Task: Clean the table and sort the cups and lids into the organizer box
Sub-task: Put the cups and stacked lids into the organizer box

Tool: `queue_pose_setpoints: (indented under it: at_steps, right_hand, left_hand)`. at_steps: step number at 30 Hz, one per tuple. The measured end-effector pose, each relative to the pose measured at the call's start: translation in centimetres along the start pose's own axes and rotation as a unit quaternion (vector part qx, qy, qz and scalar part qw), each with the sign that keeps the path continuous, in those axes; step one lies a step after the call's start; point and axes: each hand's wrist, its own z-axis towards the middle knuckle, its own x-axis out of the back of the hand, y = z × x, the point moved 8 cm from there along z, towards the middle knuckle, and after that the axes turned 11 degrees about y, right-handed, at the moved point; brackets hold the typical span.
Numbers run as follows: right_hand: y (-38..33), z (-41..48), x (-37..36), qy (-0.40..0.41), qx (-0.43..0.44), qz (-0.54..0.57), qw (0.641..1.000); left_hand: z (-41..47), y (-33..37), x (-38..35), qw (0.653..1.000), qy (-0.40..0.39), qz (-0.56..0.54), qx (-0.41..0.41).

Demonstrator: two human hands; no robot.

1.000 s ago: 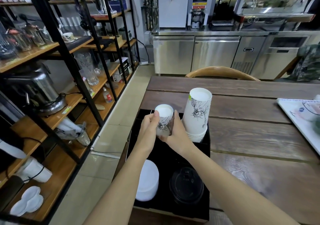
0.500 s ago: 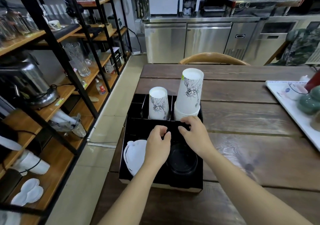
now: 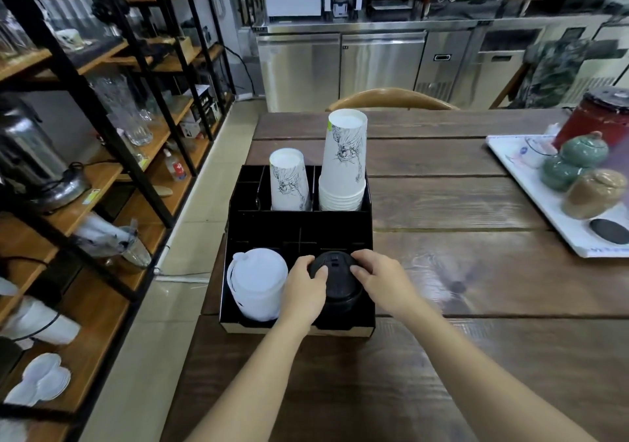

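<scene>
Organizer box (image 3: 299, 230): two cup stacks, two lid stacks; both hands on black lids (image 3: 337, 281).

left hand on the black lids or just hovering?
Touching. In the head view the left hand has its fingertips pressed onto the top edge of the black lids, with no gap visible; the right hand grips the opposite side.
</scene>
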Motion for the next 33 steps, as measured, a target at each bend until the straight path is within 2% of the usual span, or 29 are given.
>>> queue_pose_setpoints:
  at_steps: [8, 15, 21, 25, 28, 30, 33]
  right_hand:
    - [0.6, -0.1, -0.1, 0.021, -0.034, -0.005, 0.999]
    - [0.6, 0.6, 0.0, 0.01, -0.029, -0.018, 0.999]
    - [0.2, 0.4, 0.1, 0.025, -0.021, -0.044, 0.999]
    - [-1.9, 0.4, 1.3, 0.1, 0.027, -0.035, 0.994]
    - [-4.1, 0.4, 0.7, 0.099, 0.078, -0.026, 0.992]
    - [-5.4, 0.4, -0.2, 0.08, 0.105, -0.035, 0.991]
    - [-7.3, 0.6, -2.0, 0.041, 0.143, -0.055, 0.987]
  left_hand:
    - [-0.1, 0.0, 0.3, 0.999, 0.025, -0.007, -0.028]
    - [0.2, -0.4, 0.6, 0.998, 0.051, -0.019, -0.021]
    - [0.1, 0.2, 0.8, 0.997, 0.053, 0.019, -0.045]
    - [-1.0, 2.3, 3.7, 0.985, 0.124, -0.003, -0.118]
    - [-1.6, 3.3, 7.3, 0.962, 0.216, -0.037, -0.16]
    - [-1.0, 2.4, 9.7, 0.951, 0.269, -0.063, -0.141]
    - [0.3, -0.5, 11.6, 0.95, 0.286, -0.116, -0.051]
